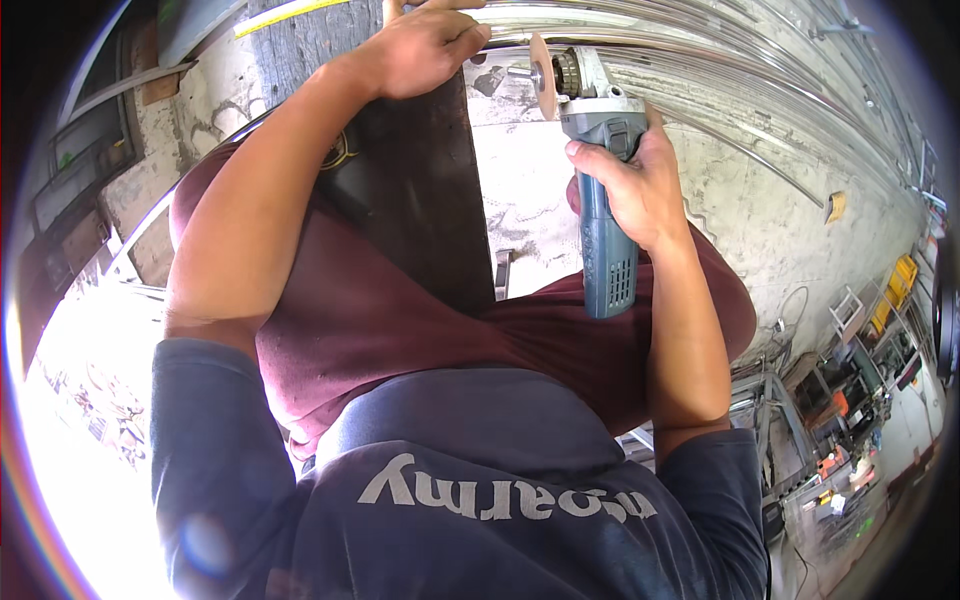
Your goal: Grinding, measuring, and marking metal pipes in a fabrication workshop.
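My right hand [640, 185] is closed around the body of a blue-grey angle grinder [608, 215], held upright over my right thigh with its head pointing away from me. A thin brown cutting disc [542, 76] stands on edge at the grinder's left side, near my left hand. At the far end of a dark board [410, 200] between my legs, my left hand [425, 55] is bent, its fingers curled at a shiny metal tube [508, 50] that runs off to the right. The upper picture edge cuts off part of those fingers.
Many long metal tubes [720, 50] lie across the floor at the far right. A weathered wooden plank [300, 50] with a yellow strip [285, 17] is at the far left. Tools and metal frames [840, 400] clutter the right side. Bright glare covers the lower left.
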Tool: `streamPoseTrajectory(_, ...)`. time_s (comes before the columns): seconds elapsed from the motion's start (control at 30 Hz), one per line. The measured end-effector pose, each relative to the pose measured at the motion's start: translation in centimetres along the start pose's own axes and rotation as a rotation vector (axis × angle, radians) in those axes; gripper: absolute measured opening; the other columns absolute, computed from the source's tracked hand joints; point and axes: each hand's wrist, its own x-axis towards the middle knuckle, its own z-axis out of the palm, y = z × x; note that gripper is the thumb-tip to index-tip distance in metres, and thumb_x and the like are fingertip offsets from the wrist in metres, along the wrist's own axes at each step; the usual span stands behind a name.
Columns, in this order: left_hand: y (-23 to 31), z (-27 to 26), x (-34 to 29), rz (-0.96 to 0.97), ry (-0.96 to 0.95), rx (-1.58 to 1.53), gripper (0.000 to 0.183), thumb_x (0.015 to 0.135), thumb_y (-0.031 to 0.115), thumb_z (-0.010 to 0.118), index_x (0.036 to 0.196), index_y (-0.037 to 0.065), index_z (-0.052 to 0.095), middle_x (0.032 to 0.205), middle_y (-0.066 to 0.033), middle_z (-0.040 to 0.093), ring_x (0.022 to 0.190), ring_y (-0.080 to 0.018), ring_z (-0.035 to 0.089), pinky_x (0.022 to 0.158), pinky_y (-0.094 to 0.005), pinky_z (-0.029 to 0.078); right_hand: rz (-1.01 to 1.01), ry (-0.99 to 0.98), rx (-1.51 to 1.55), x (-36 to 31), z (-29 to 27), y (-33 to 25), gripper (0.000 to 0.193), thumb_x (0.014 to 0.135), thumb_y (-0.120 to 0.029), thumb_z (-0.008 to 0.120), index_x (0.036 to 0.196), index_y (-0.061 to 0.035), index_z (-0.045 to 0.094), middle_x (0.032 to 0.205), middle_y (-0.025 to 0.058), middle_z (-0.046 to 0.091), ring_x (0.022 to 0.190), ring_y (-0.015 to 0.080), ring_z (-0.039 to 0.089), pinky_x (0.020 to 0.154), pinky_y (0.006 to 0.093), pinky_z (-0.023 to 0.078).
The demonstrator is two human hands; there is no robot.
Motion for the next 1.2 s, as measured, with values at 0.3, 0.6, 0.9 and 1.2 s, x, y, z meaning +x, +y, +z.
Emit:
streamPoseTrajectory(0.3,0.78,-0.16,-0.05,0.032,0.02,-0.01,0.041,0.121,0.034,0.05,0.117,0.006,0.078,0.152,-0.0275,0.067,0.157,-0.0413,0.05,0.13,-0.0667,0.026,0.015,0.009,-0.049,0.15,0.01,-0.12,0.07,0.085,-0.025,0.091,0.141,0.0031,0.062,0.113,0.0134,0.081,0.101,0.0228,0.076,0.096,0.0386,0.061)
streamPoseTrajectory(0.6,1.02,-0.09,-0.19,0.035,0.06,-0.024,0.041,0.121,0.034,0.052,0.114,0.002,0.077,0.148,-0.0284,0.068,0.153,-0.0436,0.054,0.13,-0.0641,0.032,-0.003,0.015,-0.097,0.23,0.12,-0.35,0.068,0.085,-0.025,0.091,0.14,0.0034,0.063,0.11,0.0121,0.081,0.098,0.0223,0.077,0.093,0.0383,0.061)
streamPoseTrajectory(0.9,1.03,-0.17,-0.16,0.053,0.081,-0.037,0.038,0.12,0.033,0.055,0.112,0.003,0.077,0.148,-0.0298,0.067,0.15,-0.045,0.056,0.127,-0.0645,0.034,-0.023,0.014,-0.097,0.29,0.24,-0.42,0.069,0.085,-0.028,0.091,0.14,0.0042,0.063,0.108,0.0126,0.082,0.097,0.0231,0.078,0.093,0.0386,0.062)
streamPoseTrajectory(1.2,0.95,-0.02,-0.11,0.06,0.103,-0.062,0.038,0.12,0.031,0.055,0.111,0.001,0.077,0.146,-0.0323,0.068,0.149,-0.0471,0.057,0.127,-0.0633,0.038,-0.028,0.019,-0.149,0.43,0.08,-0.38,0.068,0.085,-0.027,0.091,0.138,0.0043,0.063,0.111,0.0154,0.082,0.1,0.0252,0.078,0.096,0.0399,0.061)
